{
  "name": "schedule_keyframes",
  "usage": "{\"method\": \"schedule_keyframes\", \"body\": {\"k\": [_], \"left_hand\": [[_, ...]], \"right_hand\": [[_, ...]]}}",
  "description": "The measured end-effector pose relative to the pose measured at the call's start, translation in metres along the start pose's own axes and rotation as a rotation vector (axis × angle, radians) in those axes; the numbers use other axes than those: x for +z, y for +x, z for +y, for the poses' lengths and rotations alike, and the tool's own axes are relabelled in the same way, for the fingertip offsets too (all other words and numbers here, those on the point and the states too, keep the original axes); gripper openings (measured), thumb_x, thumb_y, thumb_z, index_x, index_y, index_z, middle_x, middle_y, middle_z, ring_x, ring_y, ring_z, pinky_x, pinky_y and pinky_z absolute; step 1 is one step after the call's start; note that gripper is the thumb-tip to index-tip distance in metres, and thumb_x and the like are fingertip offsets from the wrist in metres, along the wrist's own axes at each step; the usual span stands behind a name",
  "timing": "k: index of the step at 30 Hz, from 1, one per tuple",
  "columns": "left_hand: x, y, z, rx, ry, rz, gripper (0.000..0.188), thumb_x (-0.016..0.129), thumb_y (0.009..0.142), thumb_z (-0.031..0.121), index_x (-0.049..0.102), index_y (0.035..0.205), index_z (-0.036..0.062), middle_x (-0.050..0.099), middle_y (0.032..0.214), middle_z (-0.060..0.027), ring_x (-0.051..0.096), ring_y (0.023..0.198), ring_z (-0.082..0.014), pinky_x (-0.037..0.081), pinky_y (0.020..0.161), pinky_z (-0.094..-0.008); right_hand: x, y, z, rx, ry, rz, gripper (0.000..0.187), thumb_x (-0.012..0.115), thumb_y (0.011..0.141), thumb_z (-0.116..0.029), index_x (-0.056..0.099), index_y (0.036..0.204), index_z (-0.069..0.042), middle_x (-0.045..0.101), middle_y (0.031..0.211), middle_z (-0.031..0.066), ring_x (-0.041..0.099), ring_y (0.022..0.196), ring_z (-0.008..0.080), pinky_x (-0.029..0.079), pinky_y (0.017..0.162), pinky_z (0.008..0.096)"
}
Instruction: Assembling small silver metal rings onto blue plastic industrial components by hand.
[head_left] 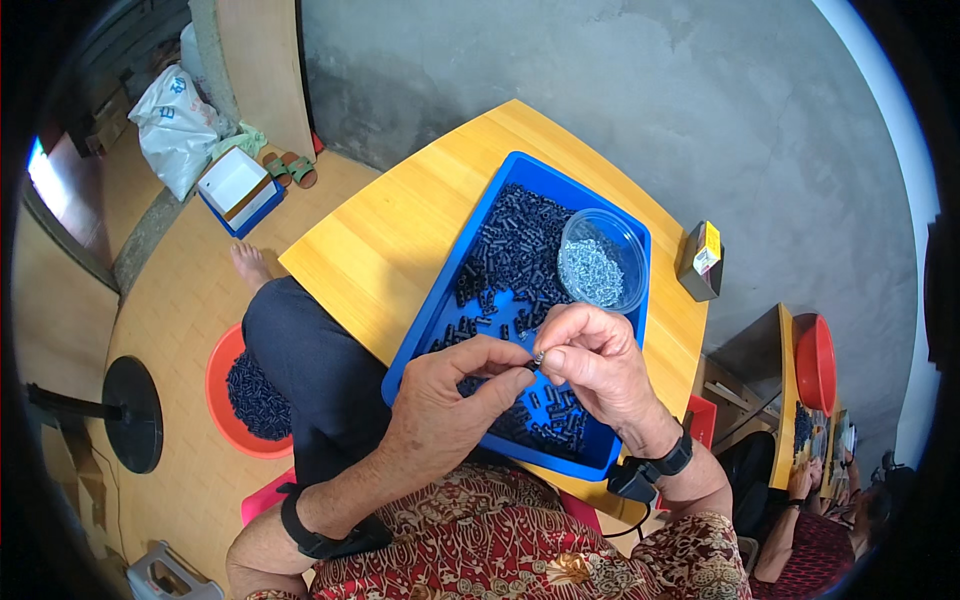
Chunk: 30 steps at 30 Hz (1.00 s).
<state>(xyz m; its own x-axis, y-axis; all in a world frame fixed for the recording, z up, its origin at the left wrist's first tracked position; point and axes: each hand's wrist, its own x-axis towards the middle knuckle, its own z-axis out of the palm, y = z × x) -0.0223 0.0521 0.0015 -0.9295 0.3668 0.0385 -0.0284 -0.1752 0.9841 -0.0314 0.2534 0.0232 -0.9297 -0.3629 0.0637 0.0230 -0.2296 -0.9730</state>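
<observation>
My left hand [440,395] is closed in a pinch on a small black part [532,367], mostly covered by the fingertips. Touching it there, my right hand [600,372] pinches a small shiny metal piece [540,355] between thumb and forefinger. Both hands are over a blue tray [601,442], where many short black cylindrical parts [515,235] lie in loose heaps. A clear round plastic bowl [640,262] of small silvery metal pieces [592,272] rests at the tray's far right, just beyond my right hand.
The tray lies on a yellow wooden table [400,230]. An orange-red basin [217,385] of black parts is on the floor by my leg. A dark box [697,275] stands by the table's right edge. Another person [805,545] works at a second table [785,400], lower right.
</observation>
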Motion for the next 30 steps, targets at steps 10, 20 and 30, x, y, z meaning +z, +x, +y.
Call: {"method": "schedule_keyframes", "body": {"k": [10,20,30], "left_hand": [[-0.001,0.0,0.002,0.028,-0.008,0.012,0.013,0.069,0.093,0.007,0.069,0.103,-0.0007,0.072,0.088,-0.0045,0.065,0.084,-0.0076,0.052,0.075,-0.0239],[-0.006,-0.001,0.003,0.001,-0.003,0.042,0.014,0.071,0.092,0.008,0.07,0.103,-0.0013,0.072,0.087,-0.0044,0.065,0.081,-0.008,0.052,0.072,-0.0243],[-0.002,-0.002,0.003,0.024,0.054,0.055,0.016,0.073,0.091,0.009,0.07,0.103,-0.0008,0.072,0.086,-0.005,0.065,0.081,-0.0091,0.052,0.073,-0.0255]], "right_hand": [[0.002,0.004,0.008,0.215,0.375,0.035,0.011,0.068,0.095,-0.012,0.066,0.1,-0.002,0.06,0.08,-0.0011,0.053,0.071,0.0082,0.046,0.067,0.0249],[0.01,0.002,0.008,0.065,0.057,0.066,0.01,0.068,0.095,-0.009,0.067,0.102,-0.002,0.067,0.088,0.0028,0.062,0.077,0.0083,0.049,0.068,0.0241],[0.009,-0.005,0.004,-0.093,-0.139,0.036,0.015,0.068,0.093,0.004,0.068,0.107,0.002,0.068,0.094,0.0045,0.064,0.081,0.0062,0.05,0.067,0.0204]]}}
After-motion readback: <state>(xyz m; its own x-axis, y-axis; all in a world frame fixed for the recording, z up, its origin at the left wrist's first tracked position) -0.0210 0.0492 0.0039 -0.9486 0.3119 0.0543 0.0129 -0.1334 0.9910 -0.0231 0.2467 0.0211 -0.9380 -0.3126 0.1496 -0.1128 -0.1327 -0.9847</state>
